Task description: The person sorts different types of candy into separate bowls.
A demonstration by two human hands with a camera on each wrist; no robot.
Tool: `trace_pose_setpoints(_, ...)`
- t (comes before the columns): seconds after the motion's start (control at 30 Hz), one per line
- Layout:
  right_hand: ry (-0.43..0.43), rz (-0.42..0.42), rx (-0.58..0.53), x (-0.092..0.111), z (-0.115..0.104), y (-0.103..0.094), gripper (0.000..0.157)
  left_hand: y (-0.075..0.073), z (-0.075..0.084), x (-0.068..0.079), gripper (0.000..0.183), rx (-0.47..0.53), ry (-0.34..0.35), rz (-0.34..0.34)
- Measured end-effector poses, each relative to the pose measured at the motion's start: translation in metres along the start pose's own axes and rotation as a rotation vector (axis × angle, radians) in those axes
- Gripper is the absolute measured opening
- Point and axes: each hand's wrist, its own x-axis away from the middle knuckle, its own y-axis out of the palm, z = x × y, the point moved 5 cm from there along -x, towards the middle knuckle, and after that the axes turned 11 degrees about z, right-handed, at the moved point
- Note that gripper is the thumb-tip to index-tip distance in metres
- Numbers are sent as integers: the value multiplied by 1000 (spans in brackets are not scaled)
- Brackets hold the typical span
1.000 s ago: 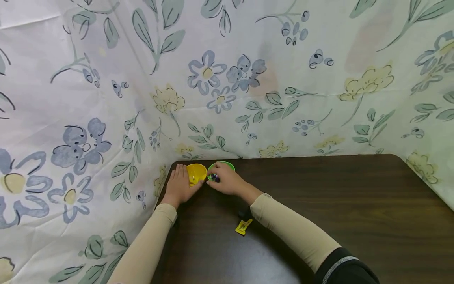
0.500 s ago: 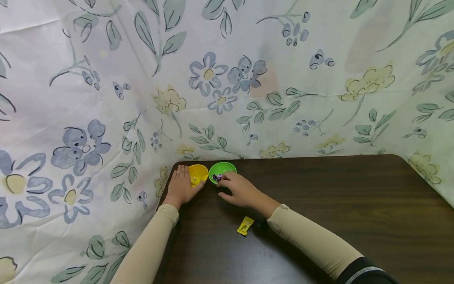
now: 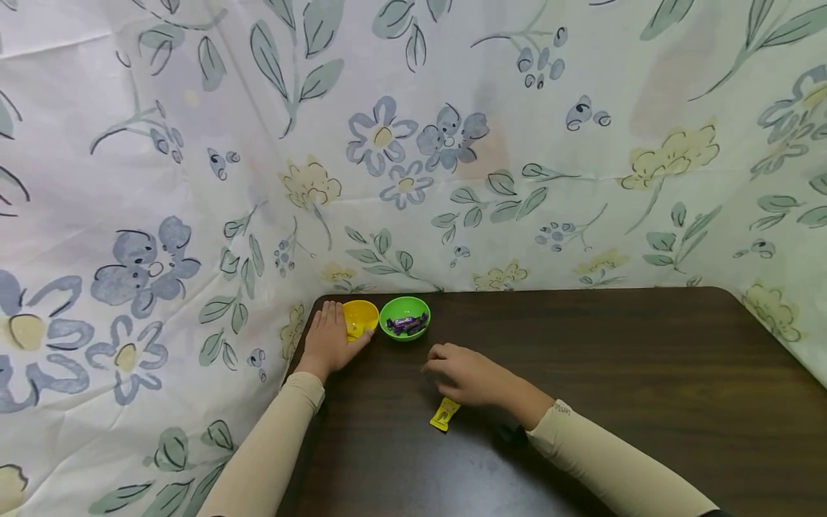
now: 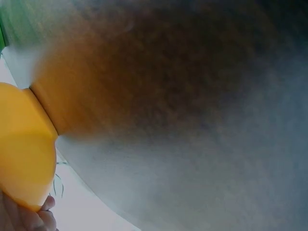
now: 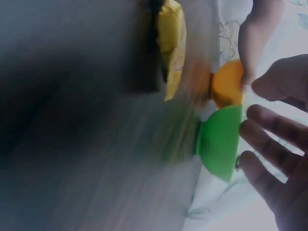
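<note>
My left hand holds the yellow bowl at the far left corner, with fingers along its left side and the thumb at its near side. In the left wrist view, fingertips show at the bowl's rim. Something small and yellow lies inside it. Beside it stands a green bowl with purple-wrapped candies in it. My right hand holds nothing, its fingers loosely bent, over the table just beyond a yellow-wrapped candy. In the right wrist view, the yellow-wrapped candy is apart from the fingers.
The dark wooden table stretches to the right of both bowls. A floral cloth hangs behind the table and along its left side. A small dark shape is beneath the right wrist.
My right hand has let go of a purple-wrapped candy in the green bowl and moved back toward the yellow-wrapped candy. The left hand stays on the yellow bowl.
</note>
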Motion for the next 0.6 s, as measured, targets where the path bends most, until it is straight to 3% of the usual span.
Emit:
trace_pose_setpoints(0.4, -9, -121, 27, 34, -4, 5, 39, -2, 3, 2, 110, -17, 3, -10)
trace_pose_setpoints(0.6, -8, -129, -4, 41, -6, 6, 40, -6, 4, 4, 110, -21, 7, -5)
